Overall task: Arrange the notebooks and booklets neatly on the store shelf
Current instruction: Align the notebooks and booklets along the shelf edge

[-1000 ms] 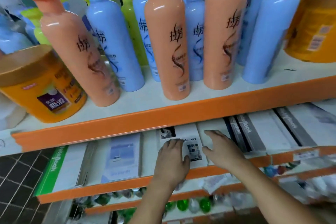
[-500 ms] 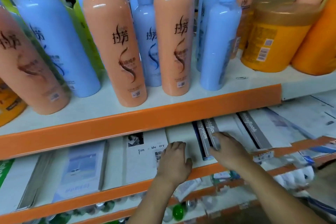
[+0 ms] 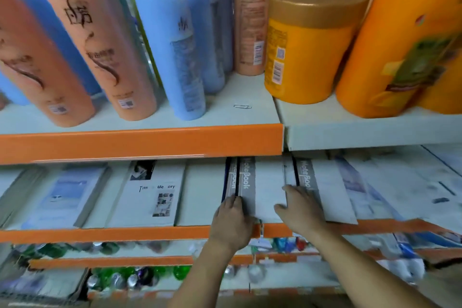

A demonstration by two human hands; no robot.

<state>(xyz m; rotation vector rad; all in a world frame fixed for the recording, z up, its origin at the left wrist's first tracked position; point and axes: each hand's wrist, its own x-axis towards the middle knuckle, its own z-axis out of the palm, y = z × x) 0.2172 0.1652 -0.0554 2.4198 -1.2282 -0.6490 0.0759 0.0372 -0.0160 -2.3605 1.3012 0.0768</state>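
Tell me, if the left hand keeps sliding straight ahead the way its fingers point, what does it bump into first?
Probably nothing soon. The left hand points along the grey NoteBook spines toward the shelf's hidden back, so depth is unclear.

Both hands have shifted right onto the grey-spined notebooks.

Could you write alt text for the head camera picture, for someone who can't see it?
Two bare hands rest on white notebooks lying flat on a store shelf: the left hand on a grey-spined notebook, the right hand on its neighbour. Above stand peach shampoo bottles, blue bottles and an orange tub.
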